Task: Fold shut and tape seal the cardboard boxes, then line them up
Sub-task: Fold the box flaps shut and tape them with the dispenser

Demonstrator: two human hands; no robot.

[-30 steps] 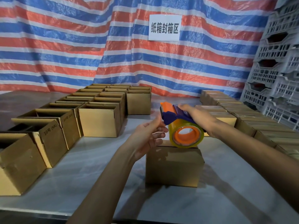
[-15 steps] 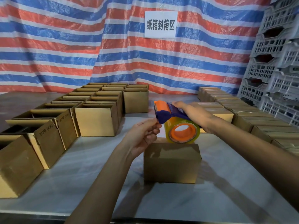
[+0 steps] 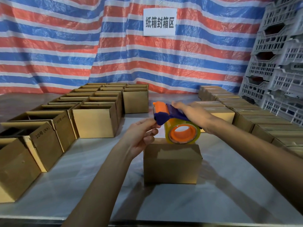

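The step in hand is the taping of 1 small cardboard box (image 3: 172, 163), which stands with its flaps folded shut on the grey table (image 3: 229, 194), in the middle and near the front edge; no tape shows on it yet. The right hand (image 3: 195, 115) grips the tape dispenser (image 3: 164, 115) from above, fingers wrapped over its blue body, and holds it just over the box's far top edge, with the yellowish tape roll (image 3: 182, 134) about touching the lid. The left hand (image 3: 141, 136) pinches with thumb and forefinger at the dispenser's blue front lip below the orange roller; it seems to be after the free tape end, though the clear tape itself cannot be made out.

The next move likely calls for pulling out a short tail, sticking it on 1 end face, then running the dispenser straight along the centre seam. Open boxes (image 3: 95, 122) wait at the left; sealed boxes (image 3: 218, 112) are lined up at the right.
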